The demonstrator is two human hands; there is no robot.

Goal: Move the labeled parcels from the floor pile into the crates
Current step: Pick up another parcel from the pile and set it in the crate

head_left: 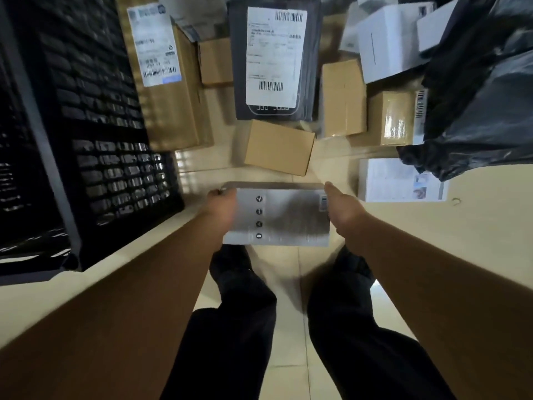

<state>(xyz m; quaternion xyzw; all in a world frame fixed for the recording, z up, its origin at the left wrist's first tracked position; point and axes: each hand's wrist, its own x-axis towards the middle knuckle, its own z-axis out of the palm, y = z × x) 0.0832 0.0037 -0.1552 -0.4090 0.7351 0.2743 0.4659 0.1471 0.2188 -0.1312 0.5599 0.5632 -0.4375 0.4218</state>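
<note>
Both hands, the left hand [222, 202] and right hand [344, 210], grip one grey box [284, 215] by its sides at frame centre, above the floor [288, 272], beside one black crate [86, 134] at left, below four plain brown boxes in the pile.

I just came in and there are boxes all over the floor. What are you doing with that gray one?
A person is holding a flat gray box with both hands, the left hand on one side and the right hand on the other. It is lifted above the floor, over their feet. Ahead, a pile of parcels lies on the floor, including a dark parcel with a big white label. A black crate stands to the left.
</note>
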